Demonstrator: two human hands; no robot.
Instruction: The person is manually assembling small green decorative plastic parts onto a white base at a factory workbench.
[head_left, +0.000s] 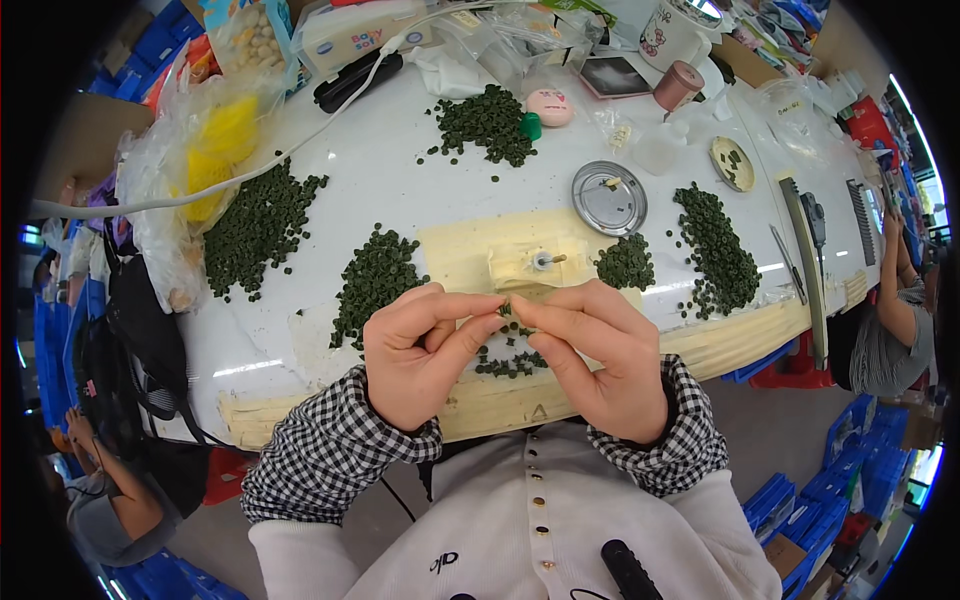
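My left hand (418,345) and my right hand (600,350) meet over the near edge of the table. Their fingertips pinch a small dark green piece (505,310) between them; most of it is hidden by the fingers. Under the hands lies a loose group of similar green pieces (512,364). Just beyond them stands a small fixture wrapped in yellowish tape, with a pin (545,261) sticking out of it. A pile of green pieces (375,280) lies by my left hand, and a smaller pile (625,263) lies beyond my right hand.
More green piles lie at far left (262,225), far middle (487,125) and right (717,250). A round metal lid (610,198) rests beyond the fixture. A white cable (240,180) crosses the left side. Tweezers (788,262) and a long strip (806,270) lie at right.
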